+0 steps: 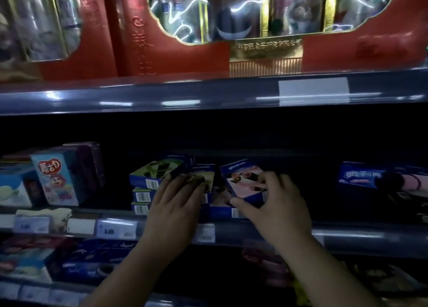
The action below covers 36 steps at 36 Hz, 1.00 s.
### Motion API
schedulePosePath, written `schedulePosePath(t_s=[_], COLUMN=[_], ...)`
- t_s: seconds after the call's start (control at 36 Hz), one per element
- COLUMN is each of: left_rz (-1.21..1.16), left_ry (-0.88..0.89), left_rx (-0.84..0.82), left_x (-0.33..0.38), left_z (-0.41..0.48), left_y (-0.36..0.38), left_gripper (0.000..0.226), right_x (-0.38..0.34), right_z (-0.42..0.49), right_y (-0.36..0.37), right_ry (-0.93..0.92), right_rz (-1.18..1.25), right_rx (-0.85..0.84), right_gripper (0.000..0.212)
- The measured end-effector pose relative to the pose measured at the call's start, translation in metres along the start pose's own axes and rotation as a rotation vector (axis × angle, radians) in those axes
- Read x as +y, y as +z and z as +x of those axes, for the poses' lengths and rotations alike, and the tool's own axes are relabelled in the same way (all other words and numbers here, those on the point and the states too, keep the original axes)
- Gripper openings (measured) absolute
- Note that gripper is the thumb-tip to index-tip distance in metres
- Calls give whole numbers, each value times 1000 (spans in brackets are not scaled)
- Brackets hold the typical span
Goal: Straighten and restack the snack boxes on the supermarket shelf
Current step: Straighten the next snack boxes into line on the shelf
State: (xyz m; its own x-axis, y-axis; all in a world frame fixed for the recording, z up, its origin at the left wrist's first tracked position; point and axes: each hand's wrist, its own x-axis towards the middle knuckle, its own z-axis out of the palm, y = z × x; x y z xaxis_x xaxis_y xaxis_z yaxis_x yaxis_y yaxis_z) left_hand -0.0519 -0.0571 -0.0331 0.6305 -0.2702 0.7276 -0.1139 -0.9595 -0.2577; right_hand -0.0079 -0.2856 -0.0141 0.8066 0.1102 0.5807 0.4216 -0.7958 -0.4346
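Blue snack boxes lie on the dim middle shelf. A stack at centre left has a green-topped box on top of two more. To its right a pink-topped box sits tilted on other boxes. My right hand grips that pink-topped box, thumb under its front edge and fingers over its right side. My left hand rests flat, fingers straight, on a yellow-topped box between the two stacks. A lone blue and pink box stands further right.
A light blue cartoon box and dark purple boxes stand on the left. The shelf rail carries price tags. Large red gift boxes fill the shelf above. More blue boxes lie on the shelf below.
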Motion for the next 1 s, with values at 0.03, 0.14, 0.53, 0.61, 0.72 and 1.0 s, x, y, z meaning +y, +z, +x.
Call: schedulePosePath(t_s=[0.03,0.14,0.53,0.61,0.72,1.0], left_rz=[-2,-35,-690,-613,-571,-413], left_ry=[10,34,-527,-444,-435,-354], left_rx=[-12,-57,-104,-93,-85,-93], left_x=[-2,-9,-97,-102,-104,-106], left_z=[-2,-7,-8,-11,-11,-16], left_y=[1,2,-20,-19,-22,-24], left_gripper=[46,52,67,57,54,62], right_x=[-8,-30,-52,-51,-52,-51], right_z=[0,-5,-7,-7,-9,-9], right_y=[6,30,47,49,53,51], right_ry=[14,6,-38,-32,-26,-39], right_rz=[-25,-86,-131,-110,-106,-92], right_rx=[-11,-24,-33,-35,-2,-18], right_gripper=[87,90,69,70,66,71])
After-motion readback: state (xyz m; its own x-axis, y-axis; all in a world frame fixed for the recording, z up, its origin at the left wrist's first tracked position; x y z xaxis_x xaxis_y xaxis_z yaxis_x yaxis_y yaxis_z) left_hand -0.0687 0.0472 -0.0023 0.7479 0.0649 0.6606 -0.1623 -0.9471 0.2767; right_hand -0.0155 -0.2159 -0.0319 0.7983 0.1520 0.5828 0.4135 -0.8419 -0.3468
